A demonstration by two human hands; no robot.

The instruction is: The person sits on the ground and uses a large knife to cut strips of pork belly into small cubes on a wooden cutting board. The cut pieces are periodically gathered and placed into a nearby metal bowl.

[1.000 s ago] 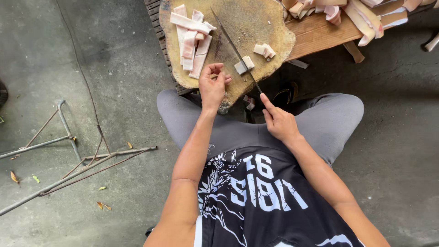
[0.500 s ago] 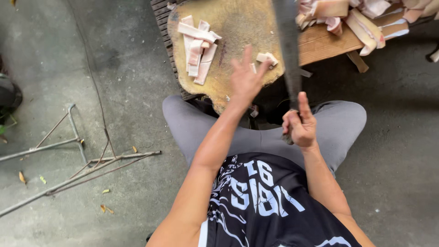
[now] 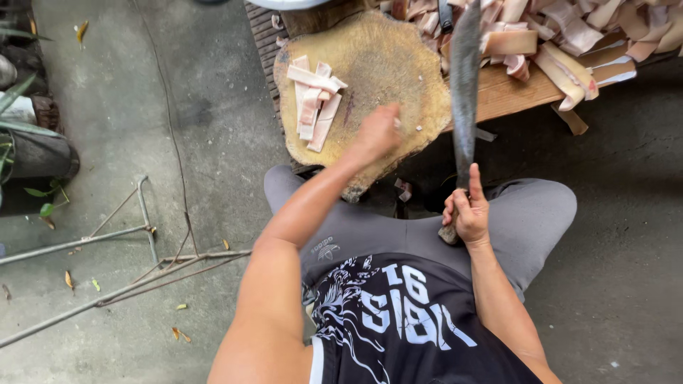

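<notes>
Grey concrete floor (image 3: pixel 142 92) fills the left half and the right edge of the frame, scattered with dry leaves. Thin metal rods (image 3: pixel 107 238) lie across it at centre left, and potted plants (image 3: pixel 28 135) sit at the far left edge.

At top centre, a round wooden chopping block (image 3: pixel 377 64) with an uneven rim stands on the floor in front of the seated person. A small stack of cut pale pink strips (image 3: pixel 316 99) lies on the left part of the block, well apart from both hands. To the upper right, a low wooden desk (image 3: pixel 519 89) carries a larger heap of uncut pink and white strips (image 3: pixel 569 35).

The left hand (image 3: pixel 377 134) reaches forward over the near edge of the block, at centre frame. Its grip is curled, with a small pale piece showing at the fingers; whether the fingers clamp that piece cannot be told.

The right hand (image 3: pixel 466 213) is positioned right of centre, above the person's thigh. Its grip is clenched around the handle of a long cleaver (image 3: pixel 464 85). The blade stands raised, pointing toward the top of the frame, and appears motion-blurred along its length. The blade passes in front of the desk edge and the right rim of the block.

Grey trousers (image 3: pixel 526 213) and a black printed shirt (image 3: pixel 398 320) occupy the lower centre.
</notes>
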